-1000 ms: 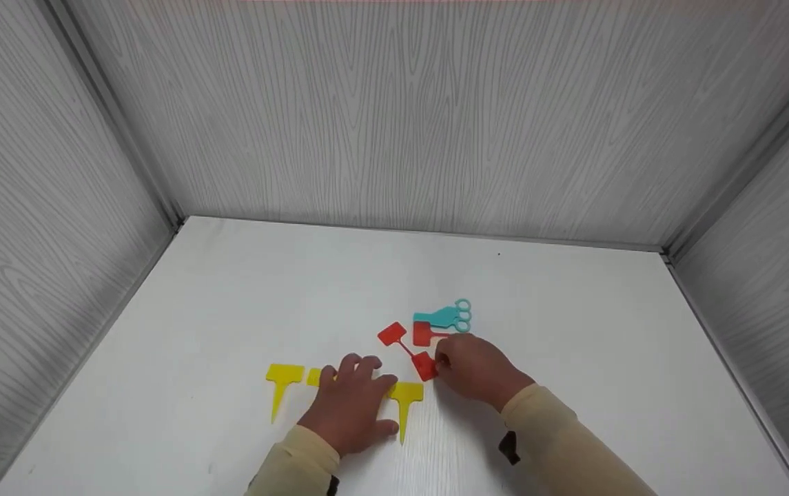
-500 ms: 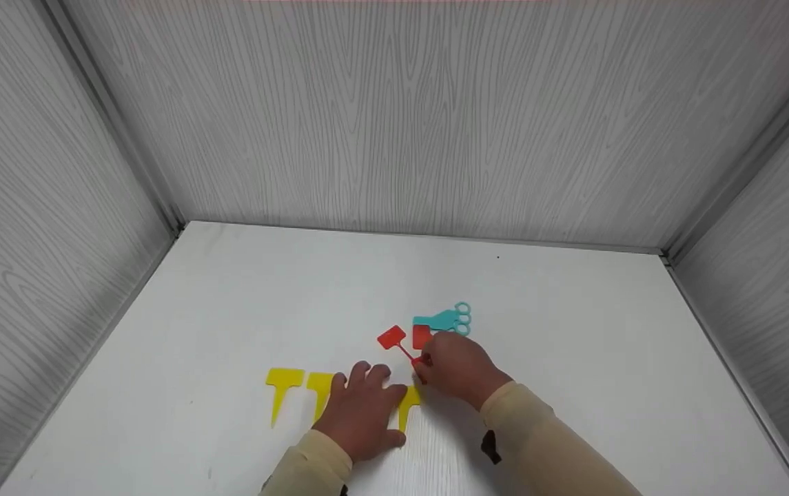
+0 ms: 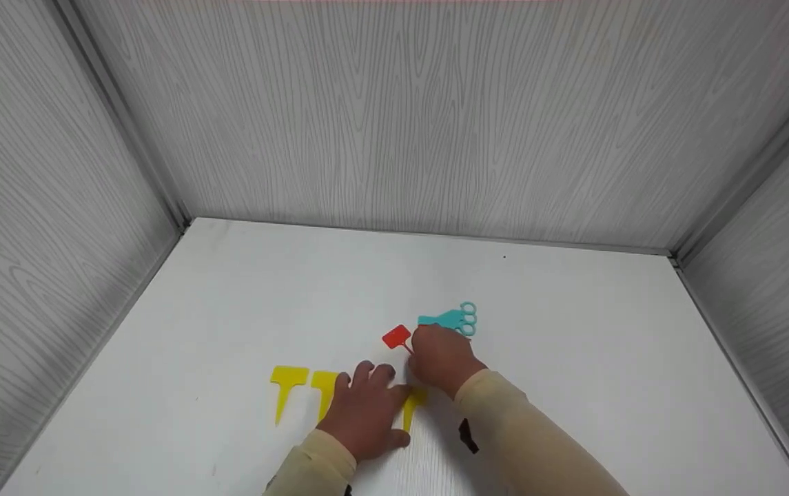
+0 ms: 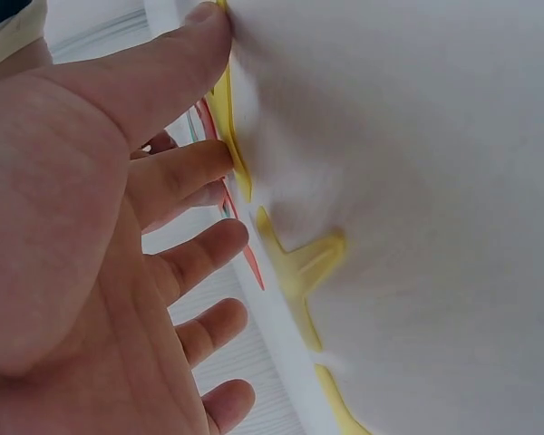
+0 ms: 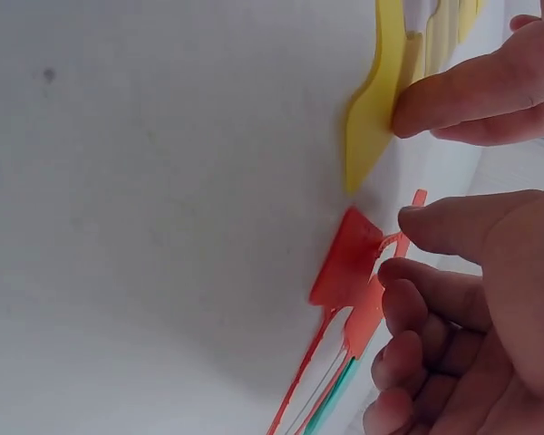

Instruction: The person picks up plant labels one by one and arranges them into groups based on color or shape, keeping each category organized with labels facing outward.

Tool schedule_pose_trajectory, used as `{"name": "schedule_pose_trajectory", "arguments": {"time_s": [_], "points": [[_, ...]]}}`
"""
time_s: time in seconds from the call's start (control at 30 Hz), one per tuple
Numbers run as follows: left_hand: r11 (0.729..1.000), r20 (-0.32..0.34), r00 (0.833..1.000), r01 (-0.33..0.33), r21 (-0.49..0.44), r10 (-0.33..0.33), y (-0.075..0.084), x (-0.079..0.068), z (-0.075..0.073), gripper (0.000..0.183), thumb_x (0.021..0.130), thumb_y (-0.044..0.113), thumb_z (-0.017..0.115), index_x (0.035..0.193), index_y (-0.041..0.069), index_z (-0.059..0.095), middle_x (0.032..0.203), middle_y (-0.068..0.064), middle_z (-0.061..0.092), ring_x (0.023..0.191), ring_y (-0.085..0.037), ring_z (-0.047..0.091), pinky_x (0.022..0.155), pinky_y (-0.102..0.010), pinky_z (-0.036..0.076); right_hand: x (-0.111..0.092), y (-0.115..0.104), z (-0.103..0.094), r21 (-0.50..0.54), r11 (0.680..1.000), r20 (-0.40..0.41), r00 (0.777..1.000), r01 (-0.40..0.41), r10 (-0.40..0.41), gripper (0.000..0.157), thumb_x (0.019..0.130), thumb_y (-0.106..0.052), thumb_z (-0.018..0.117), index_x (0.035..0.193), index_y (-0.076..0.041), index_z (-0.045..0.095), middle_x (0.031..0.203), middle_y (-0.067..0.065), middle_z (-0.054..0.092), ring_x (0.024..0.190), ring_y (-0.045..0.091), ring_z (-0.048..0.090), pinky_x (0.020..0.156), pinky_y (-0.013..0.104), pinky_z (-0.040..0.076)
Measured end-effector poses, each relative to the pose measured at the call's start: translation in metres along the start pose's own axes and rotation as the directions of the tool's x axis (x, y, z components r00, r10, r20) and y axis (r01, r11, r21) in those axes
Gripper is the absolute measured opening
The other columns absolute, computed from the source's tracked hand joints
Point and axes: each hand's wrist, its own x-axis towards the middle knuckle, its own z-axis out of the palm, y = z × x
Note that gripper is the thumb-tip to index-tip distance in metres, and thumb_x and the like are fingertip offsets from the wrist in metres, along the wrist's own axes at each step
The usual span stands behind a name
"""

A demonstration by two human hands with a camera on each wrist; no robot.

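Several yellow T-shaped plant labels (image 3: pixel 289 376) lie in a row. My left hand (image 3: pixel 366 417) spreads over them, with its thumb and index fingertips touching the rightmost yellow label (image 3: pixel 410 412); one label under the palm (image 4: pixel 299 272) shows in the left wrist view. Red plant labels lie just beyond. My right hand (image 3: pixel 446 362) is over them and hides most from the head view. In the right wrist view its thumb and index finger stand apart at a red label (image 5: pixel 343 267), the other fingers loosely curled. The leftmost red label (image 3: pixel 396 336) stays visible, its stem running under the right hand.
A flat teal piece with three rings (image 3: pixel 451 319) lies behind the right hand, beside the red labels. Everything rests on a white tabletop (image 3: pixel 284 275). Grey wood-grain panels (image 3: pixel 394 117) enclose it at the back and both sides.
My right hand has moved left from the red labels' right side and now covers two of them. The left hand has shifted slightly right along the yellow row. The labels look unmoved.
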Motion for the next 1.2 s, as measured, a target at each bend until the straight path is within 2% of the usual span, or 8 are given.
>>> {"name": "schedule_pose_trajectory", "arguments": {"time_s": [0.27, 0.47, 0.63, 0.9, 1.1, 1.2], "points": [[1.000, -0.003, 1.000, -0.001, -0.014, 0.001, 0.002, 0.001, 0.000, 0.069, 0.072, 0.056, 0.088, 0.135, 0.035, 0.067, 0.137, -0.006, 0.055, 0.125, -0.034, 0.042, 0.096, -0.062, 0.042, -0.002, 0.001, 0.002, 0.029, 0.999, 0.003, 0.999, -0.034, 0.034, 0.026, 0.090, -0.031, 0.080, 0.103, -0.010, 0.073, 0.078, -0.002, 0.068, 0.071, 0.017, 0.065, 0.081, 0.036, 0.060], [1.000, 0.009, 1.000, -0.007, -0.028, 0.008, 0.004, 0.001, -0.001, 0.069, 0.072, 0.055, 0.088, 0.135, 0.034, 0.068, 0.136, -0.006, 0.056, 0.124, -0.033, 0.042, 0.096, -0.061, 0.042, -0.004, 0.003, 0.005, 0.045, 0.998, -0.013, 0.999, -0.047, 0.048, 0.025, 0.088, -0.030, 0.082, 0.102, -0.012, 0.073, 0.078, -0.004, 0.068, 0.072, 0.016, 0.066, 0.080, 0.035, 0.060], [0.999, 0.025, 1.000, -0.006, -0.038, 0.007, 0.004, 0.002, -0.001, 0.068, 0.073, 0.055, 0.088, 0.134, 0.034, 0.068, 0.136, -0.005, 0.056, 0.124, -0.033, 0.042, 0.096, -0.060, 0.042, -0.009, 0.004, 0.002, 0.076, 0.992, -0.018, 0.995, -0.097, 0.098, 0.025, 0.088, -0.030, 0.081, 0.098, -0.009, 0.073, 0.071, -0.003, 0.062, 0.069, 0.018, 0.061, 0.072, 0.033, 0.059], [0.999, 0.016, 1.000, 0.008, -0.036, -0.008, 0.000, 0.004, 0.001, 0.071, 0.070, 0.054, 0.090, 0.135, 0.034, 0.068, 0.137, -0.003, 0.056, 0.125, -0.033, 0.042, 0.099, -0.061, 0.042, -0.029, 0.008, -0.007, 0.134, 0.979, -0.039, 0.987, -0.151, 0.158, 0.024, 0.089, -0.031, 0.081, 0.091, -0.008, 0.074, 0.059, 0.000, 0.059, 0.057, 0.019, 0.056, 0.055, 0.030, 0.052], [0.998, 0.021, 1.000, 0.023, -0.057, -0.022, -0.003, 0.004, 0.000, 0.072, 0.070, 0.052, 0.091, 0.135, 0.036, 0.067, 0.138, -0.002, 0.055, 0.125, -0.033, 0.042, 0.103, -0.062, 0.040, -0.050, 0.017, -0.005, 0.180, 0.966, -0.074, 0.977, -0.187, 0.202, 0.029, 0.085, -0.031, 0.084, 0.096, -0.006, 0.074, 0.062, -0.002, 0.061, 0.055, 0.018, 0.056, 0.058, 0.032, 0.055], [0.998, 0.021, 0.999, 0.029, -0.058, -0.028, -0.004, 0.004, -0.001, 0.072, 0.070, 0.053, 0.091, 0.135, 0.036, 0.067, 0.139, -0.003, 0.055, 0.125, -0.034, 0.042, 0.104, -0.063, 0.039, -0.061, 0.019, -0.002, 0.171, 0.964, -0.090, 0.971, -0.204, 0.222, 0.032, 0.085, -0.031, 0.084, 0.099, -0.004, 0.072, 0.064, -0.001, 0.060, 0.054, 0.018, 0.056, 0.057, 0.032, 0.054]]}}
